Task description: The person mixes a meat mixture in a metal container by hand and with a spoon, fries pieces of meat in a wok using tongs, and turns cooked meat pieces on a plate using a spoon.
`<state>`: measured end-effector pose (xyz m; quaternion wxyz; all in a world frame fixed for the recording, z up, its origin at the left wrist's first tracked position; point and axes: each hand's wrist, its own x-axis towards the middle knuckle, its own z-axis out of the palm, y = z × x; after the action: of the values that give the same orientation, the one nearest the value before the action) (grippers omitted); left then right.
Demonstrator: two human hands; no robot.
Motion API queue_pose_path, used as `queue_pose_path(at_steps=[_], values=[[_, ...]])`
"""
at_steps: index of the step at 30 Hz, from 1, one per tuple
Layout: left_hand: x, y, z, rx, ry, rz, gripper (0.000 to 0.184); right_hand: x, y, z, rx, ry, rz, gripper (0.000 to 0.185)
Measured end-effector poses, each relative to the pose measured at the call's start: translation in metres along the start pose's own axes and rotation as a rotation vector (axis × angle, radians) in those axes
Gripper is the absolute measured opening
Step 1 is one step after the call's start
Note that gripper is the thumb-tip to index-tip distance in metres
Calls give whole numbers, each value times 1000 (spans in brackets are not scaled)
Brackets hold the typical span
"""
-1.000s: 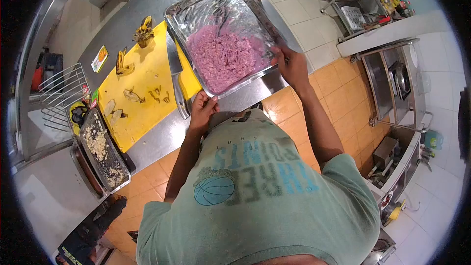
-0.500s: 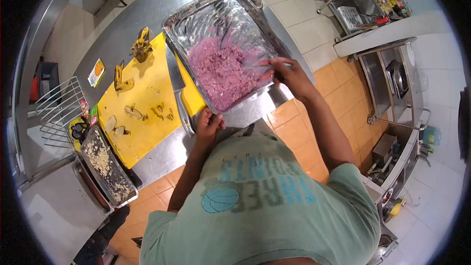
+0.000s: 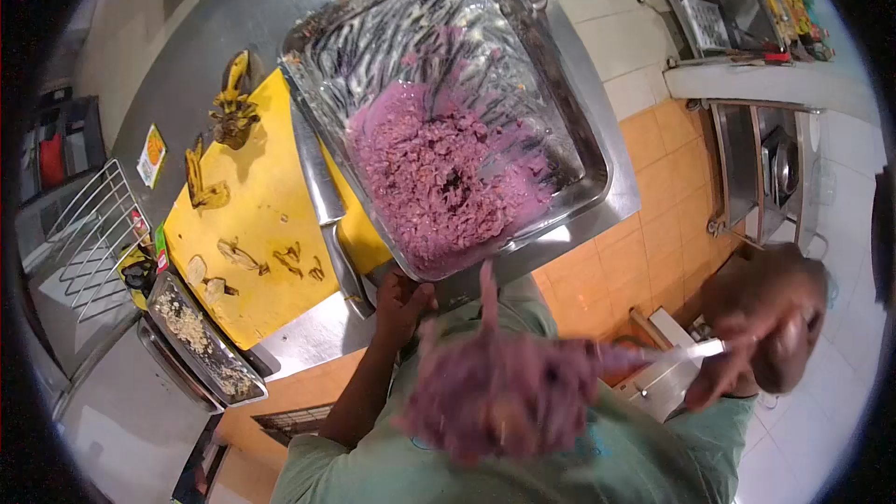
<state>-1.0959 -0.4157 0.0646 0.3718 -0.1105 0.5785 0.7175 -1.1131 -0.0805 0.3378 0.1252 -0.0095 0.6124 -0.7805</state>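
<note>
A metal tray (image 3: pixel 597 177) holds a lumpy pink-purple mixture (image 3: pixel 439 177), with whitish smears over its far half. My left hand (image 3: pixel 403 306) is closed on the tray's near left corner. At the right, my right hand (image 3: pixel 765 327) grips a utensil (image 3: pixel 686 353), blurred by motion. Its far end is covered by a big clump of purple mixture (image 3: pixel 504 392), held up close to the camera in front of the shirt, with a strand sticking up toward the tray. A knife (image 3: pixel 329 215) lies left of the tray on a yellow cutting board (image 3: pixel 252 243).
Banana stems (image 3: pixel 233 117) and peel scraps (image 3: pixel 245 257) lie on the board. A small packet (image 3: pixel 151 157) is on the steel table (image 3: pixel 177 84). At the left are a wire rack (image 3: pixel 98 243) and a tray of crumbs (image 3: pixel 205 341). Metal shelves (image 3: pixel 761 154) stand at the right.
My right hand has moved from the tray to the right and nearer the camera, lifting the utensil with a clump on it. The tray appears larger; my left hand stays at its corner.
</note>
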Motion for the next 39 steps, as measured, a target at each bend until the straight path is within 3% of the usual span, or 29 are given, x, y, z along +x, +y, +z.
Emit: queue_pose_path(at_steps=[1, 3, 8, 15, 17, 21, 24, 25, 28, 32, 35, 39], values=[[-3, 13, 5, 28, -5, -68, 24, 4, -2, -11, 40, -160, 4, 25], [-1, 20, 8, 63, -28, -45, 24, 9, 1, -13, 27, -199, -43, 23], [-4, 18, 7, 83, -22, -34, 23, 9, 1, 0, -6, 30, -112, 15], [-4, 18, 7, 62, -37, -45, 22, 5, -3, 8, -55, 144, -149, 12], [-3, 18, 7, 58, -33, -41, 21, 1, -2, 9, -146, 142, -175, 11], [0, 6, 0, 50, -47, -25, 21, -10, 24, 6, -573, 124, -241, 32], [-1, 12, 8, 86, -29, 29, 20, -2, 92, 19, -915, 320, -358, 25], [-1, 16, 11, 101, -14, 63, 20, 2, 126, 16, -1036, 276, -444, 32], [1, 12, 7, 137, -77, 119, 18, -7, 188, 20, -1165, 338, -401, 36], [1, 9, 8, 131, -90, 176, 17, -17, 195, 15, -1178, 475, -458, 35], [2, 11, 9, 105, -122, 250, 17, -25, 165, 18, -1085, 673, -90, 15], [5, 9, 8, 88, -121, 220, 16, -38, 174, -11, -1152, 639, -91, 17]])
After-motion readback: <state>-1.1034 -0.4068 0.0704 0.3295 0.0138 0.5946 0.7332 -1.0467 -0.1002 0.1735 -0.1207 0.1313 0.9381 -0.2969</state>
